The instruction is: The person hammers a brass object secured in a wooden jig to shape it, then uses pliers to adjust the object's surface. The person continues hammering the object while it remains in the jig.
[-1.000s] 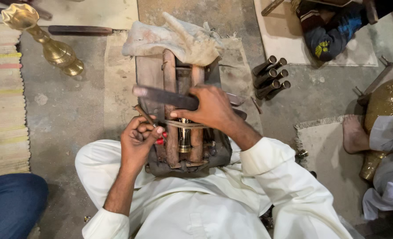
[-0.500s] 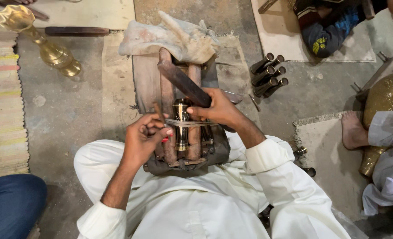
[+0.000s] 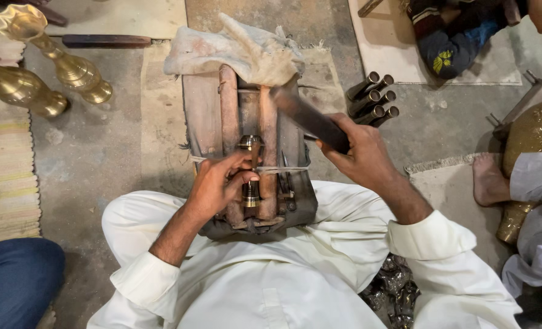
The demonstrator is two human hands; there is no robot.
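I sit on the floor with a worn wooden work block [image 3: 207, 119] between my knees. A small turned brass piece [image 3: 250, 173] lies lengthwise in the block's groove, tied across by a thin string. My left hand [image 3: 219, 186] grips the brass piece around its middle. My right hand [image 3: 359, 155] holds a long dark flat file [image 3: 307, 116], raised off the piece and angled up to the left over the block's right side. A dirty white rag [image 3: 240, 52] is draped over the far end of the block.
Two tall brass vases [image 3: 45, 67] stand at the far left beside a striped mat [image 3: 6, 183]. A bundle of dark metal tubes [image 3: 371, 97] lies right of the block. Another person's bare foot [image 3: 487, 180] and a large brass vessel [image 3: 536, 131] are at the right; a blue-clad knee [image 3: 15, 280] at lower left.
The file lay across the brass piece; my right hand has swung it up and to the right, off the piece. My left hand has shifted from pinching the string to gripping the brass piece.
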